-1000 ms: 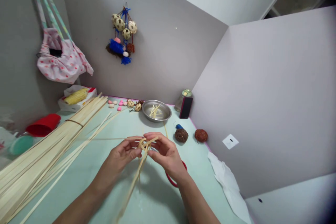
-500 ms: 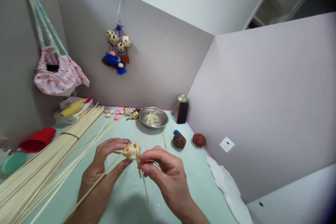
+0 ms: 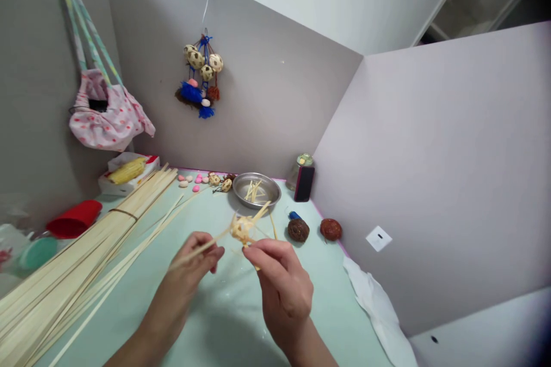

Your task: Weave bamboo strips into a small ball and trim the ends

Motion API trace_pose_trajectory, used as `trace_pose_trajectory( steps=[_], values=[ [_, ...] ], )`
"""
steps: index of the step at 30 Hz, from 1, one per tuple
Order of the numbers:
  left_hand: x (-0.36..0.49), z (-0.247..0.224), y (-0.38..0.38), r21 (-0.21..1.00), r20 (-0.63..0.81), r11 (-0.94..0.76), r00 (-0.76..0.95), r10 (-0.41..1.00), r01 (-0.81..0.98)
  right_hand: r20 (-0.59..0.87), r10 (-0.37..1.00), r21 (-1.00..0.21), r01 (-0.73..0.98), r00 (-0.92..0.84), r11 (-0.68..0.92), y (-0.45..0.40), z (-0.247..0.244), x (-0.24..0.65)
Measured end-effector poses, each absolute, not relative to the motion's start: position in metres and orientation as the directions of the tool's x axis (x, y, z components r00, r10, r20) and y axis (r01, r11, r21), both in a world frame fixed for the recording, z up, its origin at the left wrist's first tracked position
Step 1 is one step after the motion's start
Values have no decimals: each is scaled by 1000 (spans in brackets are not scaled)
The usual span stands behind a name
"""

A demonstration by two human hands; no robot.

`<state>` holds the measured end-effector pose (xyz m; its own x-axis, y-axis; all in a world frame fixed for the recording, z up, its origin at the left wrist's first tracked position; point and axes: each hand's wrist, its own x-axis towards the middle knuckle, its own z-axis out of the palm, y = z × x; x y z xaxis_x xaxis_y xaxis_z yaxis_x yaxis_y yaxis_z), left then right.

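Observation:
A small woven ball (image 3: 242, 228) of pale flat strips, with loose strip ends sticking out, is held up above the table. Thumb and fingers of my right hand (image 3: 286, 281) pinch it at its lower right side. My left hand (image 3: 196, 258) is just left of the ball and apart from it, fingers loosely bent and slightly blurred, with no grip on anything visible. One long strip (image 3: 193, 253) runs from the ball down to the left, across my left hand.
Left lies a tied bundle of long strips (image 3: 99, 241), with a red cup-like object (image 3: 74, 219) beyond. Behind the ball are a metal bowl (image 3: 241, 198) with short strips, pink and white beads (image 3: 196, 188), a phone (image 3: 305, 183) and brown yarn (image 3: 298, 230). White tissue (image 3: 372, 301) lies right.
My left hand has let go of the woven ball and drawn back from it. With the ball, my right hand has turned upward, and one strip end now points up to the right.

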<state>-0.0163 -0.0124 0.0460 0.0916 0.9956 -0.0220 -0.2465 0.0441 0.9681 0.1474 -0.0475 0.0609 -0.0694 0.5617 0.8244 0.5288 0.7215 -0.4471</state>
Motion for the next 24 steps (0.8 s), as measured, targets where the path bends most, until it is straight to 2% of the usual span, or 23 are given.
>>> trace_pose_trajectory(
  steps=[2, 4, 7, 11, 16, 24],
  values=[
    [-14, 48, -16, 901, -94, 241, 380, 920, -360, 828, 548, -397, 565, -120, 723, -46, 53, 150],
    [-12, 48, -18, 811, -90, 330, 454, 887, -483, 804, 566, -386, 563, -183, 731, -45, 50, 152],
    [-12, 46, -15, 718, -80, 337, 409, 909, -609, 734, 626, -419, 550, -263, 722, -44, 53, 151],
    [-14, 39, -9, 698, -121, 347, 374, 920, -627, 632, 723, -558, 483, -279, 675, -42, 57, 146],
    [-14, 35, -11, 716, -141, 365, 389, 911, -595, 501, 841, -770, 338, -206, 541, -41, 59, 141],
    [-11, 39, -13, 709, -139, 324, 326, 935, -626, 393, 916, -900, 170, -83, 401, -40, 63, 136]
  ],
)
